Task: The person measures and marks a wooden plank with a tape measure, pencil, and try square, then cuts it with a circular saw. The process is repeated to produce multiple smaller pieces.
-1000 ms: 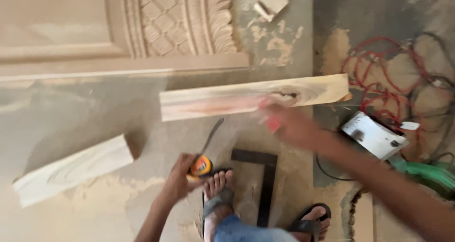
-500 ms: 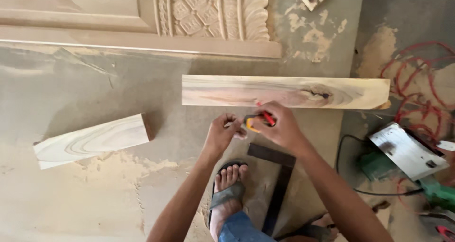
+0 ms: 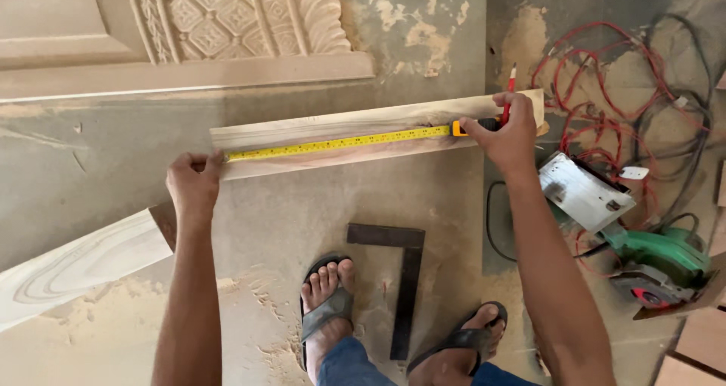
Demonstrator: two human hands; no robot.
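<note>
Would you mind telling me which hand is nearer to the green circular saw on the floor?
Right. The right hand holds the tape measure case just up-left of the saw; the left hand pins the tape at the plank's far end.

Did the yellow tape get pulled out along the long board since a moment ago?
Yes. The yellow tape now stretches along the long board, from the left hand at its left end to the right hand near its right end.

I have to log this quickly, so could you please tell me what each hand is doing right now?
Left hand: pins the yellow tape measure at the long wooden plank end.
Right hand: closed on tape case and red pencil.
</note>
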